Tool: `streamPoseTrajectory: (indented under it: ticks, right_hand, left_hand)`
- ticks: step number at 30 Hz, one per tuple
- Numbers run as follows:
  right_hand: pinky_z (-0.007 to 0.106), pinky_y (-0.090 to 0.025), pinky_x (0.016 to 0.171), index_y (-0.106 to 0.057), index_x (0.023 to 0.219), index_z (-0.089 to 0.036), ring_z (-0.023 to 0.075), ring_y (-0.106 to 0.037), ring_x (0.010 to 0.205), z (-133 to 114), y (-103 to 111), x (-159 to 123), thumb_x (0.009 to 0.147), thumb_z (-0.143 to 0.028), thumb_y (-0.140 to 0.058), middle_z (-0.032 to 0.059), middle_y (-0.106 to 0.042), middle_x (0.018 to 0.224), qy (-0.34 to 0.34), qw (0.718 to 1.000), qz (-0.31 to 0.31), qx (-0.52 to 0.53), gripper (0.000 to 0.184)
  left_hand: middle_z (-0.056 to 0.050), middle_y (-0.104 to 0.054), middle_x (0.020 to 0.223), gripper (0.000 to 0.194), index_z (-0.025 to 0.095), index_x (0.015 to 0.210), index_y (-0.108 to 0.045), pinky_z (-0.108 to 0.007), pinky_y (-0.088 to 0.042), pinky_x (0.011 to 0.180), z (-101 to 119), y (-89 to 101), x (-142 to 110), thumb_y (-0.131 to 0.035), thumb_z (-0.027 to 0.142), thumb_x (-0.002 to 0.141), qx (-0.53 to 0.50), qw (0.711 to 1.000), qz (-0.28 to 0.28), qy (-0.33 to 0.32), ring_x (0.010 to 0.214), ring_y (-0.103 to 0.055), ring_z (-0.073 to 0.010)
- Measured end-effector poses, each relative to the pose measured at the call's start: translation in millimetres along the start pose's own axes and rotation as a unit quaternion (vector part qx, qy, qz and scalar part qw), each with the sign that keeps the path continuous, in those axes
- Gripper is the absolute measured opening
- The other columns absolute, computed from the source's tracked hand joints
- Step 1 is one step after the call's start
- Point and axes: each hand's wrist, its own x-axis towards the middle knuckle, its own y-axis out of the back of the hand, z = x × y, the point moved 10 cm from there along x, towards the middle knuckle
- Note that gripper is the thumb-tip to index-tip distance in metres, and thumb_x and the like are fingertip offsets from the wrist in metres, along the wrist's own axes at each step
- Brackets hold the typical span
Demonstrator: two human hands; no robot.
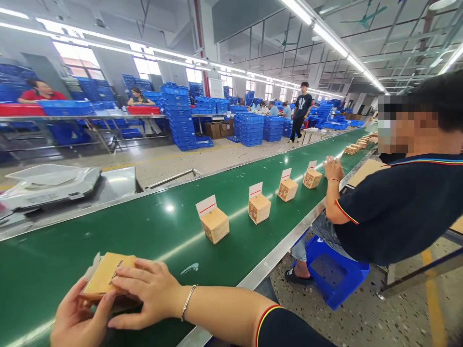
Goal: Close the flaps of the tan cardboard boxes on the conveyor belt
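Note:
At the lower left of the head view, both my hands are around a small brown cardboard box just over the green conveyor belt. My left hand grips its left and near side, thumb towards me. Across the right part of the top lies my right hand, its fingers bent over the box and a bracelet at the wrist. A pale flap sticks out at the box's far left edge. Its underside and near face are mostly hidden by my hands.
Several similar boxes stand along the belt, the nearest one with a white red-striped card upright. A co-worker sits at right on a blue stool, one hand over the belt. A white scale stands beyond the belt, before stacked blue crates.

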Motion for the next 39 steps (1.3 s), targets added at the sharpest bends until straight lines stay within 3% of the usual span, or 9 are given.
streamPoseTrajectory:
  ticks: [3,6,10,15,19,24,31,34,39]
  right_hand:
    - [0.031,-0.034,0.112,-0.058,0.121,-0.028,0.0186,-0.041,0.134,9,6,3,0.079,-0.053,-0.062,-0.0070,-0.059,0.132,-0.021,0.999,0.005,0.033,0.049]
    - [0.036,-0.035,0.112,-0.061,0.111,-0.028,0.0236,-0.049,0.126,26,20,5,0.073,-0.041,-0.066,-0.0045,-0.063,0.125,-0.082,0.986,0.058,0.131,0.041]
    - [0.047,-0.042,0.106,-0.054,0.116,-0.018,0.0306,-0.052,0.121,81,28,-14,0.069,-0.033,-0.068,0.0130,-0.057,0.125,-0.266,0.904,0.160,0.292,0.052]
    - [0.039,-0.055,0.085,-0.047,0.120,-0.018,0.0234,-0.063,0.104,112,3,-13,0.081,-0.038,-0.056,0.0122,-0.061,0.113,-0.284,0.865,0.099,0.403,0.044]
    - [0.035,-0.057,0.079,-0.050,0.116,-0.020,0.0213,-0.065,0.097,114,-6,-13,0.082,-0.038,-0.057,0.0115,-0.062,0.112,-0.271,0.849,0.075,0.447,0.039]
    - [0.042,-0.049,0.100,-0.059,0.114,-0.022,0.0221,-0.057,0.114,95,26,-7,0.088,-0.027,-0.048,0.0106,-0.057,0.124,-0.157,0.907,0.131,0.369,0.028]
    - [0.044,-0.043,0.107,-0.061,0.126,-0.018,0.0262,-0.051,0.126,83,28,2,0.081,-0.027,-0.057,0.0119,-0.051,0.138,-0.048,0.951,0.024,0.305,0.046]
    - [0.049,-0.038,0.108,-0.057,0.132,-0.020,0.0306,-0.045,0.130,89,26,-1,0.078,-0.041,-0.068,0.0140,-0.039,0.148,-0.050,0.974,-0.004,0.222,0.059]
    - [0.047,-0.039,0.107,-0.061,0.127,-0.029,0.0270,-0.047,0.127,94,23,0,0.085,-0.043,-0.063,0.0095,-0.037,0.150,-0.045,0.980,0.010,0.192,0.044]
  left_hand:
    - [-0.002,-0.069,0.111,0.052,0.031,0.109,-0.062,-0.047,-0.054,0.097,-20,-6.0,7,-0.067,0.057,0.065,-0.092,0.994,-0.013,-0.053,0.099,-0.067,-0.0288]
    - [-0.006,-0.065,0.106,0.044,0.029,0.104,-0.062,-0.054,-0.048,0.099,-23,-13.1,7,-0.067,0.057,0.070,-0.060,0.993,-0.007,-0.102,0.097,-0.063,-0.0289]
    - [-0.009,-0.063,0.105,0.041,0.028,0.104,-0.059,-0.054,-0.053,0.080,-19,-38.3,-1,-0.062,0.058,0.076,-0.075,0.990,-0.048,-0.107,0.098,-0.061,-0.0306]
    - [-0.014,-0.052,0.133,0.068,0.026,0.125,-0.045,-0.050,-0.051,0.083,-19,-56.0,-1,-0.074,0.046,0.066,-0.090,0.991,-0.058,-0.075,0.115,-0.057,-0.0334]
    - [-0.016,-0.053,0.130,0.078,0.023,0.129,-0.039,-0.044,-0.049,0.086,-22,-55.5,5,-0.076,0.040,0.062,-0.084,0.994,-0.058,-0.049,0.111,-0.058,-0.0298]
    - [-0.013,-0.058,0.118,0.066,0.021,0.120,-0.048,-0.043,-0.050,0.087,0,-41.6,1,-0.075,0.041,0.064,-0.024,0.990,-0.032,-0.136,0.108,-0.058,-0.0284]
    - [-0.010,-0.068,0.105,0.028,0.022,0.098,-0.066,-0.051,-0.044,0.096,22,-51.3,-9,-0.054,0.043,0.084,0.082,0.958,-0.054,-0.269,0.106,-0.057,-0.0294]
    - [-0.008,-0.070,0.091,0.033,0.024,0.083,-0.069,-0.053,-0.044,0.092,20,-61.2,-8,-0.044,0.044,0.089,0.108,0.947,-0.051,-0.298,0.100,-0.058,-0.0300]
    - [-0.008,-0.071,0.090,0.044,0.023,0.082,-0.070,-0.046,-0.048,0.088,15,-70.5,-3,-0.035,0.048,0.091,0.073,0.952,-0.076,-0.286,0.094,-0.059,-0.0263]
